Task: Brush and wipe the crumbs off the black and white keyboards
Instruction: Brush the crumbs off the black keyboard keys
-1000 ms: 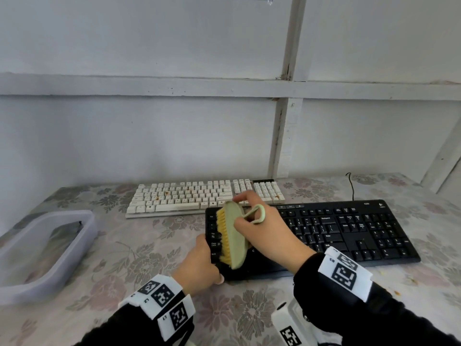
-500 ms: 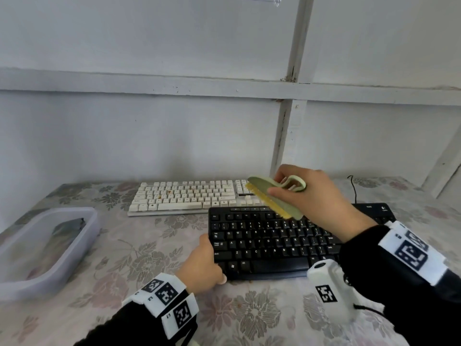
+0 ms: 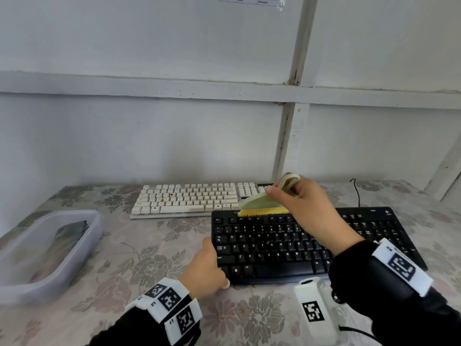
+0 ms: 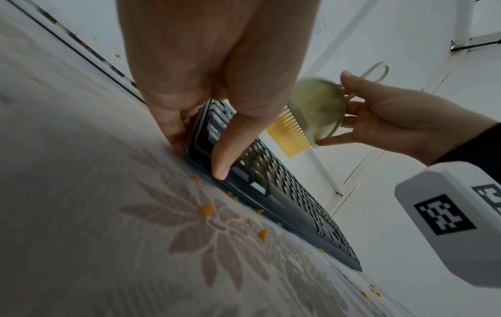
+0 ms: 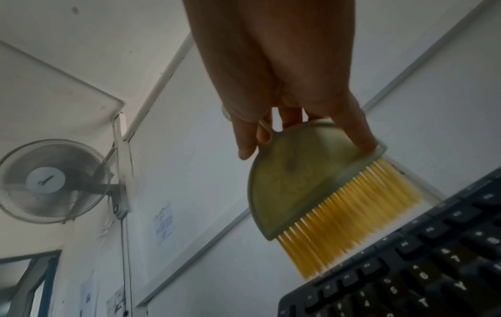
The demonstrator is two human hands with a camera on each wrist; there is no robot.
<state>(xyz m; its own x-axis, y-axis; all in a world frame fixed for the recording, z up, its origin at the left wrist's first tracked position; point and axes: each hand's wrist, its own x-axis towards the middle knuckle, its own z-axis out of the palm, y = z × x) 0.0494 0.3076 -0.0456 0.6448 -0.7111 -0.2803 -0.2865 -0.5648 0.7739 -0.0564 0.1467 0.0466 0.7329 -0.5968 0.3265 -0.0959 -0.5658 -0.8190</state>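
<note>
A black keyboard [image 3: 287, 248] lies at the front of the table, a white keyboard [image 3: 189, 199] behind it with orange crumbs among its keys. My right hand [image 3: 296, 208] grips a pale green brush [image 3: 262, 203] with yellow bristles [image 5: 349, 216]; the bristle tips touch the black keyboard's top row of keys. My left hand [image 3: 207, 268] holds the black keyboard's front left corner [image 4: 200, 150], thumb on top and fingers against its left edge. Orange crumbs [image 4: 207, 209] lie on the cloth along the keyboard's front edge.
A clear plastic tub [image 3: 45, 248] stands at the table's left edge. The table carries a floral cloth [image 3: 139, 258]. A black cable [image 3: 356, 191] runs back from the black keyboard. The wall stands close behind the white keyboard. A fan [image 5: 51, 180] hangs on the wall.
My right hand lifted the brush from the black keyboard's left end, swung it up and back, then set its bristles on the top key row. My left hand stayed at the corner.
</note>
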